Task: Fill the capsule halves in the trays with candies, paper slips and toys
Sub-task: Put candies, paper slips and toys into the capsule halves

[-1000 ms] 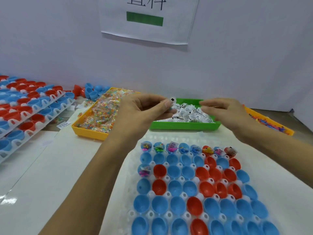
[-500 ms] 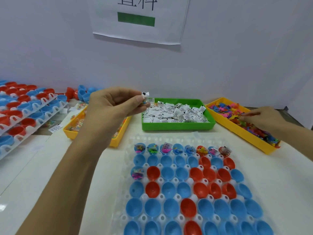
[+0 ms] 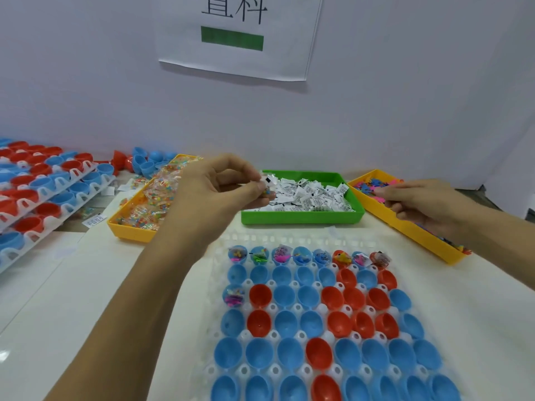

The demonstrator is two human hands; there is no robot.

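A clear tray [image 3: 434,287] of blue and red capsule halves lies in front of me. Its far row and one blue half [image 3: 234,296] in the third row hold items. My left hand [image 3: 220,195] hovers above the tray's far left and pinches a paper slip [image 3: 267,180] together with a small candy packet. My right hand [image 3: 419,201] reaches over the orange toy bin [image 3: 405,227] at the right, fingers curled down among the toys. Whether it holds one is hidden.
A green bin [image 3: 301,218] of white paper slips sits behind the tray. An orange bin [image 3: 130,230] of candy packets stands at its left. Stacked trays of capsule halves [image 3: 43,192] fill the far left, with loose halves [image 3: 144,163] by the wall.
My right hand has moved from beside the left hand to the toy bin at the right. The left hand still pinches the slip and candy.
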